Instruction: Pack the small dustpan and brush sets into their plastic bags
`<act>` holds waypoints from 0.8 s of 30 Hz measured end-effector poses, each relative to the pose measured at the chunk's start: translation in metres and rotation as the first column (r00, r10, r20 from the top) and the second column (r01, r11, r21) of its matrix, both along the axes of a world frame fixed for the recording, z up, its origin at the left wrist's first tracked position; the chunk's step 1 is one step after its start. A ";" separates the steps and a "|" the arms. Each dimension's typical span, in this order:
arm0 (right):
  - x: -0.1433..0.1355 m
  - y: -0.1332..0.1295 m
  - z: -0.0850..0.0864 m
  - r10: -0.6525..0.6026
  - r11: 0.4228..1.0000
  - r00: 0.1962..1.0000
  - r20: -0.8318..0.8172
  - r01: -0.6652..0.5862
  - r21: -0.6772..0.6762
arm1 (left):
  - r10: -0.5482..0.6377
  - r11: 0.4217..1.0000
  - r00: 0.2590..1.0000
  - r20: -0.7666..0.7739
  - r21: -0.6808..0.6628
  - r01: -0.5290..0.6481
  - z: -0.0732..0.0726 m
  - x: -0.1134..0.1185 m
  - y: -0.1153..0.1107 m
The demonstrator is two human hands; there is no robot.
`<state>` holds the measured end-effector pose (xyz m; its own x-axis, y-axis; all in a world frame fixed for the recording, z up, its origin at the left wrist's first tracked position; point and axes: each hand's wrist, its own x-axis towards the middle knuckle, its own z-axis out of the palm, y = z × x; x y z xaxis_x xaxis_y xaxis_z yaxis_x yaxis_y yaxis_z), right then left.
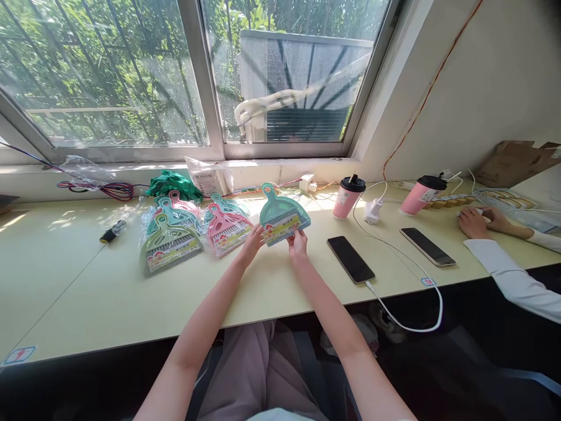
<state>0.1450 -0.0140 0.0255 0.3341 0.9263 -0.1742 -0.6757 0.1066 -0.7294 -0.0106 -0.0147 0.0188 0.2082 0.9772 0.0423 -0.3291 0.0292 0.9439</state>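
Note:
A teal mini dustpan and brush set (283,217) with a printed label is held between my two hands above the table. My left hand (253,242) grips its lower left edge. At its bottom edge, my right hand (298,242) has hold of it with the fingers partly behind the set. Just left of it lies a pink dustpan set (228,227), overlapping another teal one behind. Further left, a green dustpan set (173,245) lies in front of teal and pink ones, in clear plastic wrapping.
Two pink lidded cups (347,200) and two phones (350,259) are on the right, one phone on a white charging cable (412,324). Another person's hands (477,222) rest at far right. A black and yellow object (113,232) lies left, and a green plastic bag (173,186) sits by the window.

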 end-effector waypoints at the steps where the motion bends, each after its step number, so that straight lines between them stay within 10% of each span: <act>1: -0.003 -0.002 0.000 0.029 1.000 1.000 0.008 -0.029 0.005 | 0.022 0.999 1.000 0.022 0.025 -0.022 0.000 0.001 -0.002; 24: 0.005 0.004 0.008 0.139 0.989 0.985 0.099 -0.132 -0.072 | 0.136 0.991 0.988 -0.069 -0.010 -0.137 -0.008 0.009 -0.007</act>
<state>0.1501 -0.0105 0.0335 0.2258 0.9521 -0.2063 -0.6016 -0.0303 -0.7982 -0.0013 -0.0220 0.0111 0.0751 0.9970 0.0180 -0.2657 0.0027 0.9640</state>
